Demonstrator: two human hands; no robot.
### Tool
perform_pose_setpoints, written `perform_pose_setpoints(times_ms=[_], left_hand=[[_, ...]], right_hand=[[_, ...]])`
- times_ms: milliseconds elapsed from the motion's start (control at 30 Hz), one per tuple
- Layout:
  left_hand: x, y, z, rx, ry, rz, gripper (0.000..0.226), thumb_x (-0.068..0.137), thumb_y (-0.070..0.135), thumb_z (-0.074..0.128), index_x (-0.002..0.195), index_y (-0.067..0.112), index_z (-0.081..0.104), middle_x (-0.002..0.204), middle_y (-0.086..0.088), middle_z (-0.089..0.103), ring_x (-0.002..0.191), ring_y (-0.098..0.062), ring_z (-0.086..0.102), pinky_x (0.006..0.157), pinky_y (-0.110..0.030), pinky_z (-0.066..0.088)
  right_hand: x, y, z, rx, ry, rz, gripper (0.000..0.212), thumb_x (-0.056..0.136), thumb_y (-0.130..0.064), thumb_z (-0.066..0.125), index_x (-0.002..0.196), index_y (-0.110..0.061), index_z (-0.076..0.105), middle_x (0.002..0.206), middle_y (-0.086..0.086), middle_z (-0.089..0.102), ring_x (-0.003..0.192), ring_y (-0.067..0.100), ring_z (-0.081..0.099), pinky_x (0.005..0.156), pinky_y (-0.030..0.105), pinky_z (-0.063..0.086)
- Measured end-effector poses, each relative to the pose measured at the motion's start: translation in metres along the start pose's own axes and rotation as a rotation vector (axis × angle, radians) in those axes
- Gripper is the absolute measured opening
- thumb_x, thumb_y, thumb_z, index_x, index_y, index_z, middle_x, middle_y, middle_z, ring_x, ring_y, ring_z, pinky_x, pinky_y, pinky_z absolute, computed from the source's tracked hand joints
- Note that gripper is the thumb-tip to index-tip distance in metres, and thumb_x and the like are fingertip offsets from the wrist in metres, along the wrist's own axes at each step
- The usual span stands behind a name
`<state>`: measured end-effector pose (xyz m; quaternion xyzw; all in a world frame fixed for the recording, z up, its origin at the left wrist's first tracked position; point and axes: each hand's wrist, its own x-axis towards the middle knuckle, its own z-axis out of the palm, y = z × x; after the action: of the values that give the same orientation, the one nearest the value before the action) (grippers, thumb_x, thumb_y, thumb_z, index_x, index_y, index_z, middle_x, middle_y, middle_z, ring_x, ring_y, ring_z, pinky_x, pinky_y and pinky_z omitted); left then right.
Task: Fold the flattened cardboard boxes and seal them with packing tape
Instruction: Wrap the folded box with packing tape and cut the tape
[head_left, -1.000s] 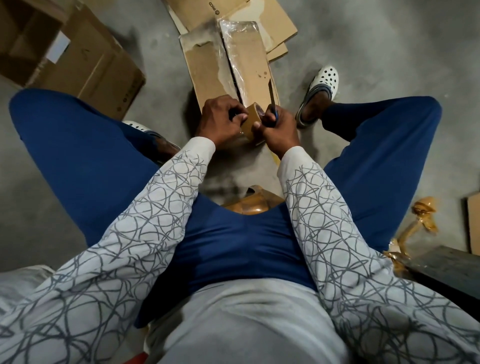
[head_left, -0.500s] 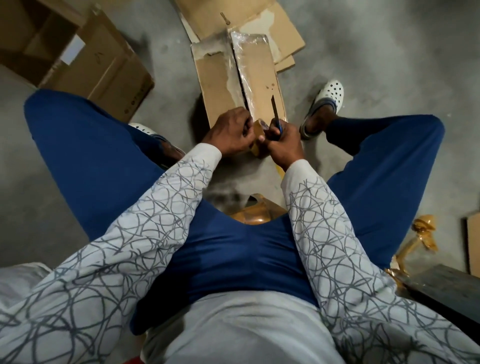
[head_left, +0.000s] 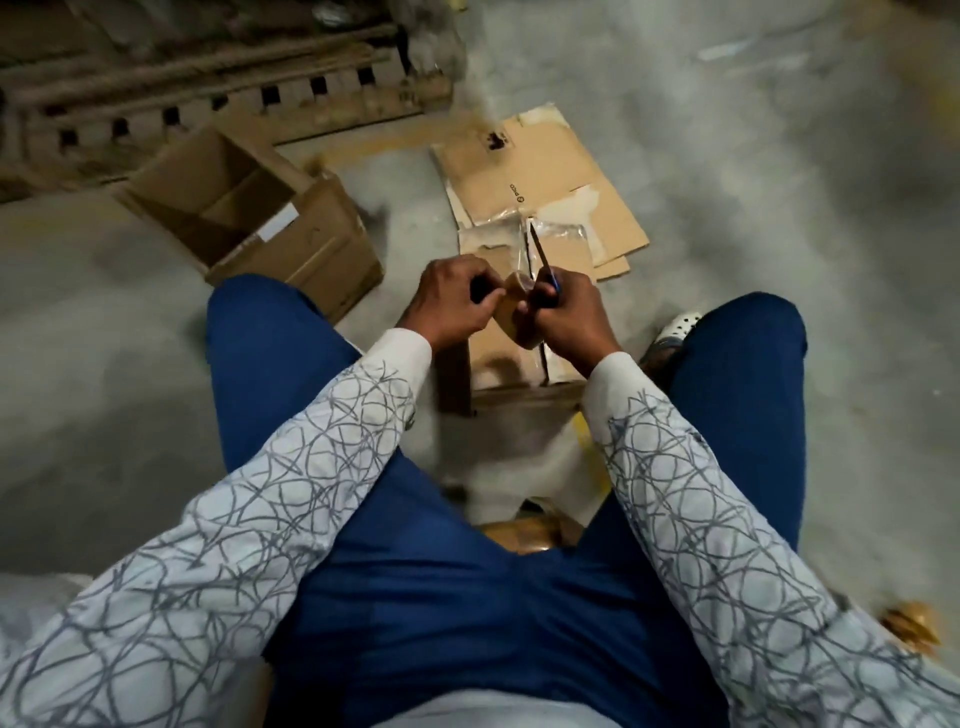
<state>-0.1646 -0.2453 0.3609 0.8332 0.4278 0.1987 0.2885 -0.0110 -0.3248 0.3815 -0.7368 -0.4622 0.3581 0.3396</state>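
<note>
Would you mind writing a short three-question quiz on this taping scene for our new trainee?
1. True or false: the right hand holds a thin blade that points away from the person.
2. Which lies farther from the person: (a) the flattened cardboard, (b) the tape roll between the hands?
3. Fill in: the open box stands on the floor to the person's ____.

Key: 1 true; 2 a; 3 left. The left hand also grips the roll.
</note>
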Motion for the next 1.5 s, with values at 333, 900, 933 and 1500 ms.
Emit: perform_pose_setpoints(times_ms=[333, 900, 933, 1500], left_hand=[[0.01, -0.011, 0.002, 0.12, -0.007, 0.135, 0.012, 0.09, 0.013, 0.06, 0.097, 0.003, 0.059, 0.094, -0.012, 0.056, 0.081, -0.02, 0.05, 0.07, -0.024, 0.035], [0.016, -0.016, 0.017, -0.133, 0.072, -0.045, 0.018, 0.083, 0.018, 0.079, 0.101, 0.015, 0.08, 0.093, 0.0, 0.072, 0.081, -0.011, 0.069, 0.074, -0.035, 0.061], [0.017, -0.016, 0.016, -0.132, 0.078, -0.043, 0.016, 0.083, 0.017, 0.079, 0.099, 0.014, 0.08, 0.092, 0.0, 0.072, 0.08, -0.011, 0.069, 0.074, -0.034, 0.061], [-0.003, -0.009, 0.029, -0.026, -0.04, 0.11, 0.011, 0.087, 0.016, 0.07, 0.095, 0.011, 0.065, 0.096, -0.003, 0.061, 0.083, -0.013, 0.058, 0.075, -0.028, 0.055]], right_hand=[[0.02, -0.002, 0.001, 0.049, -0.059, -0.019, 0.031, 0.082, -0.006, 0.069, 0.064, -0.025, 0.052, 0.065, -0.008, 0.054, 0.066, 0.012, 0.05, 0.066, 0.031, 0.042], [0.034, 0.033, -0.008, 0.104, -0.052, 0.019, 0.04, 0.081, -0.005, 0.073, 0.061, -0.027, 0.047, 0.062, -0.011, 0.053, 0.064, 0.009, 0.05, 0.065, 0.031, 0.043], [0.032, 0.032, -0.008, 0.09, -0.06, 0.01, 0.041, 0.081, -0.005, 0.073, 0.06, -0.028, 0.046, 0.061, -0.012, 0.051, 0.062, 0.007, 0.047, 0.063, 0.03, 0.042], [0.002, 0.034, -0.002, 0.001, -0.024, 0.076, 0.015, 0.074, -0.018, 0.067, 0.074, -0.031, 0.062, 0.084, 0.006, 0.07, 0.085, 0.027, 0.066, 0.077, 0.052, 0.058]])
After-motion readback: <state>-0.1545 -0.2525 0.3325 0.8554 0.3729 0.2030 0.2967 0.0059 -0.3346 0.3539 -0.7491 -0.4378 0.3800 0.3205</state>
